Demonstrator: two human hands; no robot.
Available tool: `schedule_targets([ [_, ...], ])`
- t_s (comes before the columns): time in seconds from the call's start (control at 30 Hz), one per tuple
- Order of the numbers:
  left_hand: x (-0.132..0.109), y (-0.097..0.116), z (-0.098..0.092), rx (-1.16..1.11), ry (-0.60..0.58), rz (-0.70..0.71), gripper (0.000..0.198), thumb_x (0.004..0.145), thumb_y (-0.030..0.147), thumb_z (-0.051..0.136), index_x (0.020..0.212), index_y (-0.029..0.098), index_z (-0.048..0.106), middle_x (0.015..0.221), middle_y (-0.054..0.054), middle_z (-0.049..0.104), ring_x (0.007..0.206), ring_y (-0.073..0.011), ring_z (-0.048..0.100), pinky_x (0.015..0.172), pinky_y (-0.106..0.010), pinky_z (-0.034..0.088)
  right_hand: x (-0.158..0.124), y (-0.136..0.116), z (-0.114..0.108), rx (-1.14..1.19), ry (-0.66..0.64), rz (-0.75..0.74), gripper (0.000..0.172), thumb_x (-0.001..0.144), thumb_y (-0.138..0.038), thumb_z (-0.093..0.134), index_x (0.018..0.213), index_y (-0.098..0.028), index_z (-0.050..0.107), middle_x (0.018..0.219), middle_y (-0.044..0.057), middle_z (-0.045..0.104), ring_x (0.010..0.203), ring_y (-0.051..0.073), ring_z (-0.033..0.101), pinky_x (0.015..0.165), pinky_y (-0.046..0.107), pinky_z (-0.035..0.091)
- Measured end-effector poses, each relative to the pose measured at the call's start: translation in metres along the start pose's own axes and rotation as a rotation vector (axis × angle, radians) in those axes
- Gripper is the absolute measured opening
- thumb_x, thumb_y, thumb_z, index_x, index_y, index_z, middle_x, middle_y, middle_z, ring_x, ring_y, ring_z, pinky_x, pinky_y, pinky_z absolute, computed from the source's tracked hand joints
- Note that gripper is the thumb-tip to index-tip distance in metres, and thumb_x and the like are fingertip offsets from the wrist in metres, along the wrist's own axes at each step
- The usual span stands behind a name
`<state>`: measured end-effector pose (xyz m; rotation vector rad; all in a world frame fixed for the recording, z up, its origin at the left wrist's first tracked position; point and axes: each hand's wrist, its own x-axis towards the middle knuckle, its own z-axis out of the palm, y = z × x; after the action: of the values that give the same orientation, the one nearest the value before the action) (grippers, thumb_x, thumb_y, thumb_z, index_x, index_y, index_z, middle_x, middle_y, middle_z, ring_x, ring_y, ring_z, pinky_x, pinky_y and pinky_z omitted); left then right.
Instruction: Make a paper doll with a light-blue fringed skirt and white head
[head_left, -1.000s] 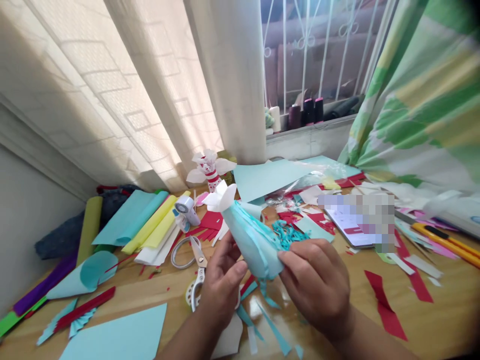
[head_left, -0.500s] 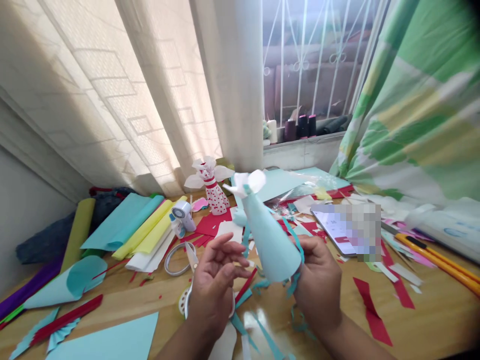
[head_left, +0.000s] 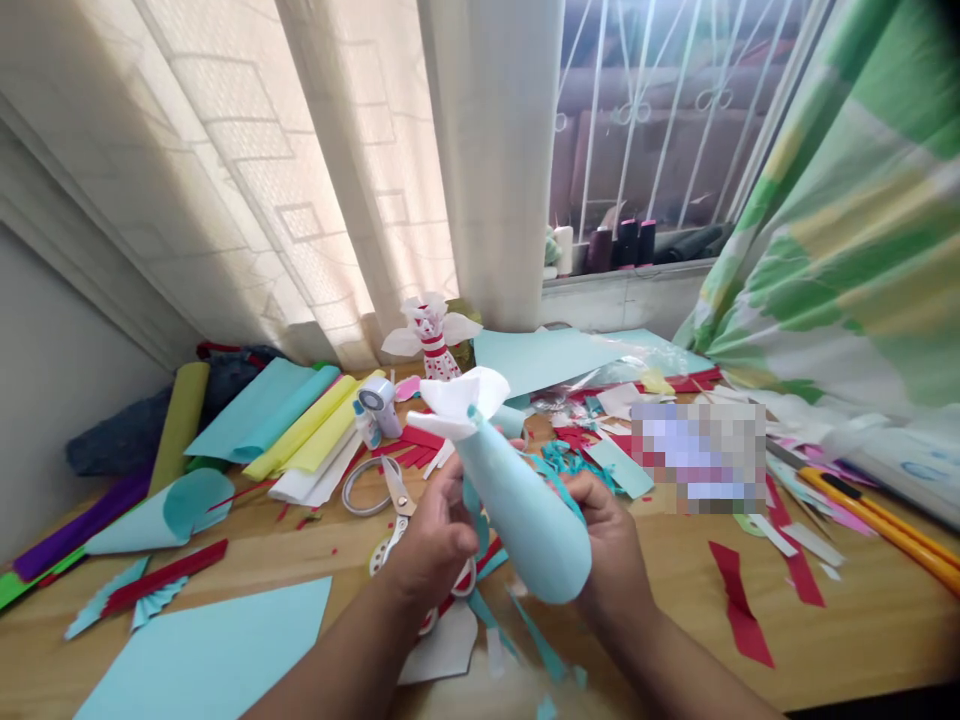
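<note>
A light blue paper cone with white paper petals at its tip is held over the wooden table, tip pointing away and to the left. My right hand grips the cone's wide end from behind. My left hand pinches the cone's left side, where thin blue paper strips hang. Scissors lie on the table just under and left of my left hand.
Rolled blue, yellow and green paper sheets lie at the left, with a second blue cone and a blue sheet. A red-and-white paper angel stands by the curtain. A phone, red scraps and an orange cutter sit right.
The cone has tipped from nearly upright to pointing away and left. My left hand, open beside it half a second ago, has closed on its side. The view shifted slightly.
</note>
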<state>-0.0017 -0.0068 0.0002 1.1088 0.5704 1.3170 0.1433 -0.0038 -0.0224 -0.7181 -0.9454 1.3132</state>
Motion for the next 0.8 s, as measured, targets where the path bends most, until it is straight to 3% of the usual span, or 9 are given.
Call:
schedule_targets([
  [0.2,-0.006,0.004,-0.004,0.022,-0.106,-0.098,0.08,0.048,0.05,0.081,0.119,0.02,0.056,0.124,-0.016,0.058,0.096,-0.0329,0.061,0.075,-0.04,0.051,-0.009,0.009,0.006,0.013,-0.027,0.07,0.022,0.06,-0.019,0.077,0.061,-0.02,0.054,0.063,-0.003,0.061,0.061,0.015,0.055,0.057,0.026,0.044],
  [0.4,-0.007,-0.008,-0.004,0.032,-0.016,-0.141,0.076,0.042,0.047,0.085,0.108,0.017,0.061,0.101,-0.014,0.069,0.095,-0.035,0.063,0.072,-0.038,0.052,-0.011,0.003,0.014,0.039,0.018,0.108,0.023,0.057,-0.022,0.077,0.06,-0.021,0.054,0.077,-0.001,0.066,0.065,0.016,0.057,0.058,0.027,0.047],
  [0.5,-0.006,-0.007,0.001,-0.001,0.011,-0.117,0.063,0.045,0.043,0.084,0.099,0.017,0.063,0.098,-0.013,0.069,0.094,-0.0346,0.063,0.07,-0.038,0.053,-0.009,0.002,0.013,-0.051,-0.025,0.072,0.016,0.061,-0.022,0.074,0.066,-0.021,0.059,0.082,0.0,0.067,0.075,0.018,0.06,0.067,0.029,0.049],
  [0.63,-0.001,-0.001,0.006,-0.061,0.172,-0.115,0.046,0.051,0.034,0.082,0.091,0.019,0.063,0.091,-0.009,0.071,0.091,-0.0326,0.065,0.067,-0.039,0.055,0.001,0.001,-0.006,-0.232,-0.158,-0.014,0.017,0.068,-0.019,0.068,0.083,-0.021,0.061,0.083,0.001,0.063,0.077,0.016,0.058,0.073,0.03,0.048],
  [0.7,0.001,0.001,0.006,-0.059,0.271,-0.126,0.048,0.052,0.034,0.08,0.094,0.017,0.064,0.085,-0.009,0.072,0.087,-0.0318,0.066,0.068,-0.039,0.056,0.009,-0.008,-0.023,-0.358,-0.205,-0.014,0.023,0.071,-0.02,0.067,0.093,-0.021,0.06,0.085,0.001,0.062,0.075,0.015,0.057,0.07,0.03,0.048],
  [0.8,0.005,0.001,0.007,-0.068,0.344,-0.168,0.056,0.053,0.034,0.08,0.103,0.014,0.062,0.084,-0.009,0.073,0.083,-0.031,0.068,0.07,-0.041,0.056,0.02,-0.032,-0.052,-0.646,-0.185,-0.076,0.014,0.075,-0.021,0.062,0.089,-0.019,0.061,0.081,0.001,0.062,0.074,0.015,0.057,0.07,0.031,0.046],
])
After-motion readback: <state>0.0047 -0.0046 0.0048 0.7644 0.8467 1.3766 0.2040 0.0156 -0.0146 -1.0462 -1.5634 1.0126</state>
